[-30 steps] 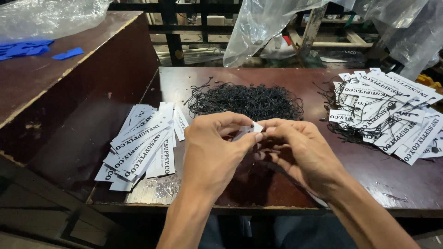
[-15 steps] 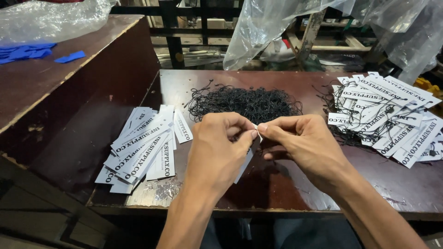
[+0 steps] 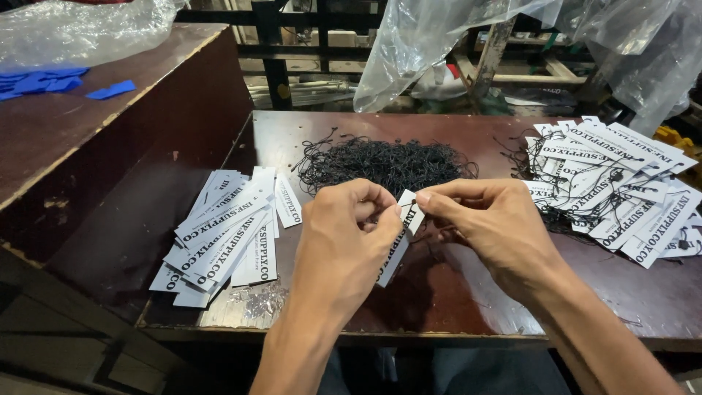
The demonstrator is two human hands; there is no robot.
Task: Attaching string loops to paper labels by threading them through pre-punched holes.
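Paper tag [image 3: 401, 238] pinched between left hand [image 3: 344, 241] and right hand [image 3: 490, 227].

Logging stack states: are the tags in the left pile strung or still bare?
Bare, as far as shows: the left pile lies as flat white tags with no cord on them, while the right pile has black cords running across its tags.
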